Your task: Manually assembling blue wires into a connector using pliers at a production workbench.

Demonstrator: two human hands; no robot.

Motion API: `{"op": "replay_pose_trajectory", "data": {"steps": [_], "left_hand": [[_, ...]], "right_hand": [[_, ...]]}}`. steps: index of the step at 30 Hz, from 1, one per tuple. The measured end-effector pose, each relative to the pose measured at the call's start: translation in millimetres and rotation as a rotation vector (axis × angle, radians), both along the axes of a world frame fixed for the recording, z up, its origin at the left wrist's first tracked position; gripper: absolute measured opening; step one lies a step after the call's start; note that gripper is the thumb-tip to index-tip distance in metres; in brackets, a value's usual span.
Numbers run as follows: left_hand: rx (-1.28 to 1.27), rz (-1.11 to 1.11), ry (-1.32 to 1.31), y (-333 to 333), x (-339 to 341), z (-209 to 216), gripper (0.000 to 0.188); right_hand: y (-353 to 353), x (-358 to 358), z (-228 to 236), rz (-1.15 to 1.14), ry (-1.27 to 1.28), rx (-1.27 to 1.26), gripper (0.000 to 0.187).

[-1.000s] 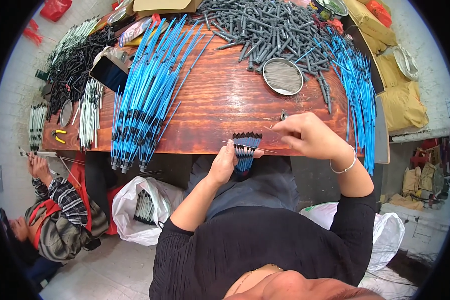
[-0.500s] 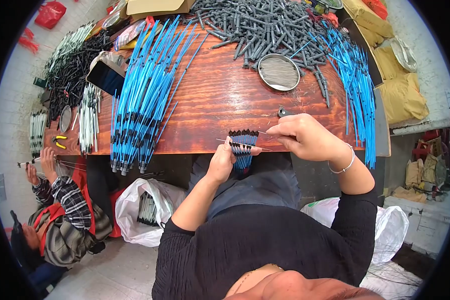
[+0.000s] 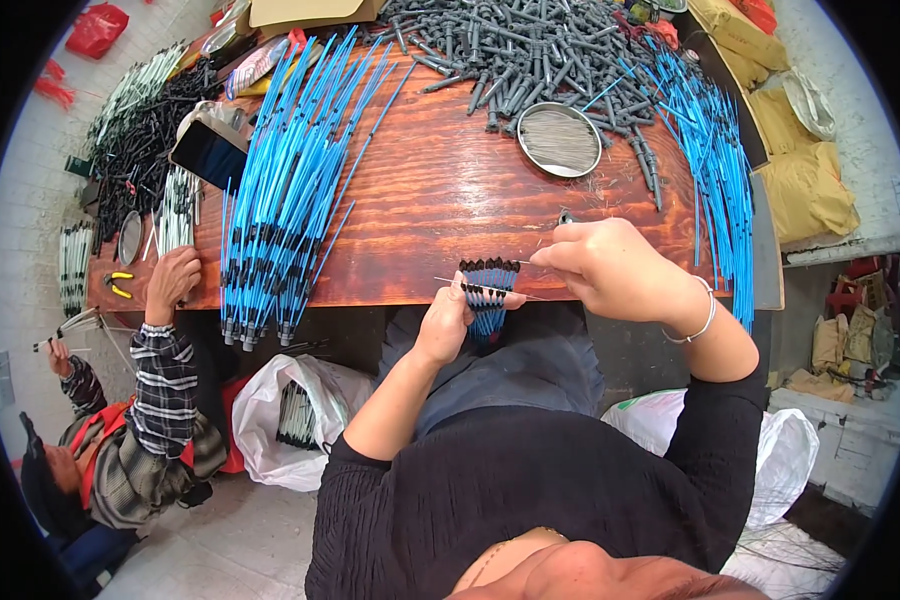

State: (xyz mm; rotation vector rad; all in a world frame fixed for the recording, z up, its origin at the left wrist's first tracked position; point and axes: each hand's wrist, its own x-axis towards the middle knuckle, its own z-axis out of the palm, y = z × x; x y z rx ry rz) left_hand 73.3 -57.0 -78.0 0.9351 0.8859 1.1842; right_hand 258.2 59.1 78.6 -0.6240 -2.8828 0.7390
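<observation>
My left hand [image 3: 443,323] grips a small fan of blue rods with black tips [image 3: 488,290] at the front edge of the wooden table [image 3: 440,200]. My right hand [image 3: 610,270] pinches a thin metal wire [image 3: 475,288] that runs across the black tips of that fan. Both hands sit over my lap, just at the table's near edge.
A large pile of finished blue rods [image 3: 290,180] lies on the left of the table, more blue rods [image 3: 720,170] on the right. Grey plastic pieces [image 3: 530,50] cover the back, near a round tin of wires [image 3: 558,138]. Another person [image 3: 140,420] sits lower left, hand on the table corner.
My hands and the fan of rods stay at the table edge with only slight shifts. The other person's hand has moved up onto the table's corner.
</observation>
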Motion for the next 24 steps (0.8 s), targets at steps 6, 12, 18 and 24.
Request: {"op": "replay_pose_trajectory", "data": {"steps": [6, 12, 18, 24], "left_hand": [[0.023, 0.063, -0.025, 2, 6, 2, 0.063], [-0.026, -0.010, -0.045, 2, 1, -2, 0.057], [0.020, 0.108, -0.005, 4, 4, -3, 0.067], [0.034, 0.155, -0.111, 2, 10, 4, 0.065]], "right_hand": [[3, -9, 10, 0.093, -0.098, 0.160, 0.016], [-8, -7, -2, -0.024, -0.032, 0.080, 0.009], [-12, -16, 3, -0.002, -0.115, 0.136, 0.009], [-7, -16, -19, -0.026, 0.093, 0.050, 0.009]]}}
